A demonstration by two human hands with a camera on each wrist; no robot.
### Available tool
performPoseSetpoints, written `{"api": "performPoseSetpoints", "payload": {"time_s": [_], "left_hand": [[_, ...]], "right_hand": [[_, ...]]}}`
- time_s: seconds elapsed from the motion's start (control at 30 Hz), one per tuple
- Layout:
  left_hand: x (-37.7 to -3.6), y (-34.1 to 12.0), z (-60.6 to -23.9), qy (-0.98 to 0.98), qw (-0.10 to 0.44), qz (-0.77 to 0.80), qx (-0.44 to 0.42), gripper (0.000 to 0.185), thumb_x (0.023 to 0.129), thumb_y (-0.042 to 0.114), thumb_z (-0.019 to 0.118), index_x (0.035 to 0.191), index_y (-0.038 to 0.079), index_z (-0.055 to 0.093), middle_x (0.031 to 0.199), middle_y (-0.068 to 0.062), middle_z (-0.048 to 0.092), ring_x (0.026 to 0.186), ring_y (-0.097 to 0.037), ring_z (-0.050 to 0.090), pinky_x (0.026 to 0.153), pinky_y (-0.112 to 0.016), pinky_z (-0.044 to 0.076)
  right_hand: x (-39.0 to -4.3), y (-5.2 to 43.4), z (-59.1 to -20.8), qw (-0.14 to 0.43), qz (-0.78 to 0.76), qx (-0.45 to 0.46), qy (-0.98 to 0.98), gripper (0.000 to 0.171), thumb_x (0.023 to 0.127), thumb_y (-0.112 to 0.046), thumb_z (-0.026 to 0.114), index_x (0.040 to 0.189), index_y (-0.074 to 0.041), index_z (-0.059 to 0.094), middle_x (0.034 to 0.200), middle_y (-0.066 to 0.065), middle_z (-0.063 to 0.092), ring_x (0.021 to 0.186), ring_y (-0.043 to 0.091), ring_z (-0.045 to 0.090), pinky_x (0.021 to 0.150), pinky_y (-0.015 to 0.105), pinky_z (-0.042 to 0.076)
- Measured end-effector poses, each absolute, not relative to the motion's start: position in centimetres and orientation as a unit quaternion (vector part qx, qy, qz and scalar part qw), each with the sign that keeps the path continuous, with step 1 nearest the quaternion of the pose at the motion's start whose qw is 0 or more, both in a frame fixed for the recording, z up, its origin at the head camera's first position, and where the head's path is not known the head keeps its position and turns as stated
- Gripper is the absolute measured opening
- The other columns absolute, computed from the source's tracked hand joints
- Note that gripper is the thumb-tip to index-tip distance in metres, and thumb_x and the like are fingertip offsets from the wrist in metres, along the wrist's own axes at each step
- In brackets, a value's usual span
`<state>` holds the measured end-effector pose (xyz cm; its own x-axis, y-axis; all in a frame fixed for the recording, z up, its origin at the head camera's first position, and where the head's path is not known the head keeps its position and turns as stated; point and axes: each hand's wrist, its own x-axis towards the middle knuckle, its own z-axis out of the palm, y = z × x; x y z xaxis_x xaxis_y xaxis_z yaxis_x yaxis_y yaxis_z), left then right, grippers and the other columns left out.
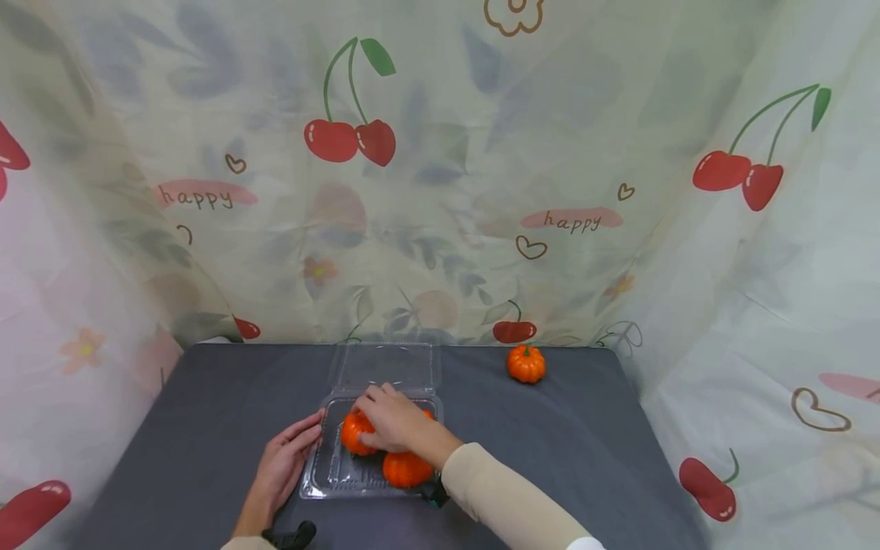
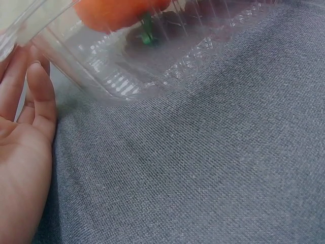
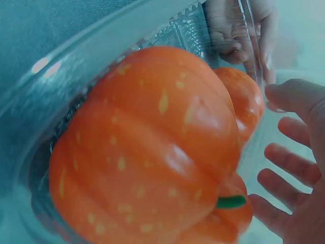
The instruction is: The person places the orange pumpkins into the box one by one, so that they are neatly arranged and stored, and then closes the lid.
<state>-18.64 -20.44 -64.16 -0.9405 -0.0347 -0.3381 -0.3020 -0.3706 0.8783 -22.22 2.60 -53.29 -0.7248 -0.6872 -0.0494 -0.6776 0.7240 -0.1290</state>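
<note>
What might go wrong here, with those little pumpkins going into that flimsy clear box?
The clear box looks light; the left hand only rests against its side, so it may slide on the grey cloth as the right hand presses a pumpkin in.

The pumpkins inside sit tightly, another pumpkin close by, so the open lid may not shut cleanly.

The lone pumpkin near the table's back edge could roll if bumped.

Grey cloth-covered table (image 1: 206,428): open clear clamshell container (image 1: 344,477) near front edge; lone small pumpkin (image 1: 526,363) at back edge.
</note>
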Motion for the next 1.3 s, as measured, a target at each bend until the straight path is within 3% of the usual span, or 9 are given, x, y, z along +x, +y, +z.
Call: {"api": "performPoseSetpoints", "payload": {"time_s": [0.23, 0.47, 0.73, 1.3], "left_hand": [[-18.5, -20.5, -64.2, 0.556, 0.084, 0.812, -0.154, 0.051, 0.084, 0.018, 0.073, 0.132, 0.009, 0.058, 0.114, 0.016, 0.069, 0.111, 0.001, 0.062, 0.091, -0.02, 0.052], [-18.3, -20.4, -64.2, 0.563, 0.077, 0.809, -0.149, 0.053, 0.083, 0.018, 0.073, 0.133, 0.007, 0.057, 0.113, 0.017, 0.069, 0.111, 0.001, 0.061, 0.091, -0.019, 0.052], [-18.3, -20.5, -64.2, 0.564, 0.075, 0.811, -0.139, 0.047, 0.085, 0.017, 0.071, 0.13, 0.009, 0.06, 0.114, 0.016, 0.069, 0.11, 0.001, 0.062, 0.09, -0.019, 0.053], [-18.6, -20.4, -64.0, 0.566, 0.085, 0.807, -0.148, 0.053, 0.084, 0.02, 0.073, 0.133, 0.009, 0.057, 0.114, 0.018, 0.069, 0.111, 0.003, 0.061, 0.091, -0.018, 0.052]], "right_hand": [[-22.0, 3.4, -52.5, 0.039, -0.043, -0.35, 0.935, 0.042, 0.092, -0.049, 0.057, 0.129, -0.03, 0.051, 0.133, -0.003, 0.047, 0.119, 0.017, 0.045, 0.105, 0.035, 0.043], [-22.1, 4.8, -52.5, -0.007, -0.02, -0.352, 0.936, 0.048, 0.092, -0.051, 0.055, 0.132, -0.026, 0.049, 0.142, 0.003, 0.042, 0.127, 0.022, 0.043, 0.108, 0.04, 0.041], [-22.7, 6.3, -52.9, -0.022, -0.02, -0.325, 0.945, 0.061, 0.091, -0.065, 0.044, 0.139, -0.027, 0.042, 0.15, 0.005, 0.035, 0.139, 0.029, 0.034, 0.116, 0.049, 0.03], [-23.1, 8.9, -54.3, -0.029, -0.023, -0.286, 0.957, 0.084, 0.084, -0.08, 0.029, 0.152, -0.031, 0.021, 0.159, 0.008, 0.02, 0.145, 0.036, 0.022, 0.115, 0.061, 0.023]]}}
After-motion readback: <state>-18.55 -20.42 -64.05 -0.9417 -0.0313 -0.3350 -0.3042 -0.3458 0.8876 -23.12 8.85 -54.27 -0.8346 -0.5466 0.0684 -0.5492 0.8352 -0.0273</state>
